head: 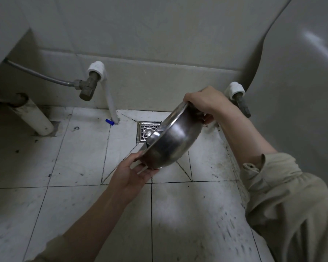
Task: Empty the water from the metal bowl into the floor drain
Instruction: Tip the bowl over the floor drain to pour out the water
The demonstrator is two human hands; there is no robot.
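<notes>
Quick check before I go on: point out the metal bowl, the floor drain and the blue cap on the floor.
metal bowl [175, 138]: head view, on its outer underside.
floor drain [147, 131]: head view, on the grate's round centre.
blue cap [109, 122]: head view, on its middle.

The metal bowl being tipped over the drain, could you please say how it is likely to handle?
The metal bowl looks thin and rigid, so probably light. Its polished wall may be slippery when wet; the left hand and right hand grip opposite rims.
</notes>
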